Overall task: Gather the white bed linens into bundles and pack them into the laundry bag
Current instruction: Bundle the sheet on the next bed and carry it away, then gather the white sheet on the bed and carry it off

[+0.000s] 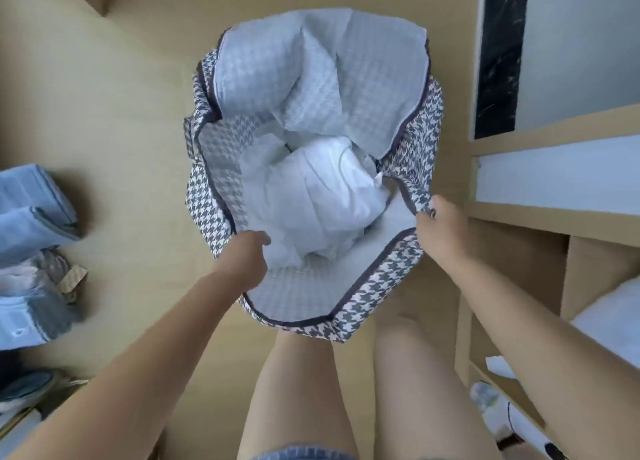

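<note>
The bag (367, 302) is standing open on the floor (121, 96), with the white linens (322, 189) lying bundled inside it, low in its middle. The left hand (247, 255) is gripping the near-left rim with curled fingers, and the right hand (440, 224) is pinching the right rim, the mouth spreading wide between them. Folded blue towels (34, 203) are lying on the floor, well apart to the bag's left.

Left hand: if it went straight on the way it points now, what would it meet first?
Probably the white linens bundled inside the laundry bag, whose near rim the left hand grips; depth is unclear.
</note>
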